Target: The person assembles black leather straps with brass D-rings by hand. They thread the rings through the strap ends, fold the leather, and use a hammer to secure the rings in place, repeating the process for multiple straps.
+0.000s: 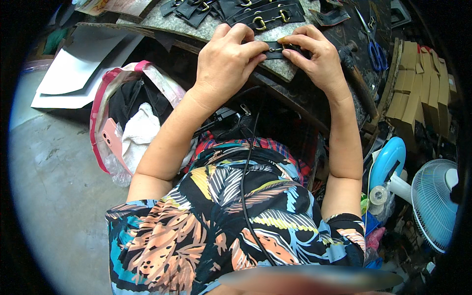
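Over the near edge of a speckled stone slab (286,70), both hands hold a short black leather-like strap (273,55) with a small metal fitting at its middle. My left hand (227,61) grips the strap's left end between thumb and fingers. Thumb and forefinger of my right hand (318,58) pinch it at the right, close to the fitting. Just beyond lie several black straps (269,22) with brass-coloured bit-shaped fittings. More black pieces (194,12) with metal fittings are spread farther left on the slab. My fingers partly cover the held strap.
Right of my right hand are a hammer (363,91) and blue-handled scissors (377,55). Folded cardboard (418,83) and a fan (435,204) stand farther right. At the left are white sheets (73,73) and a pink-trimmed bag (97,105) holding a white cloth (139,130) and pink phone (112,138).
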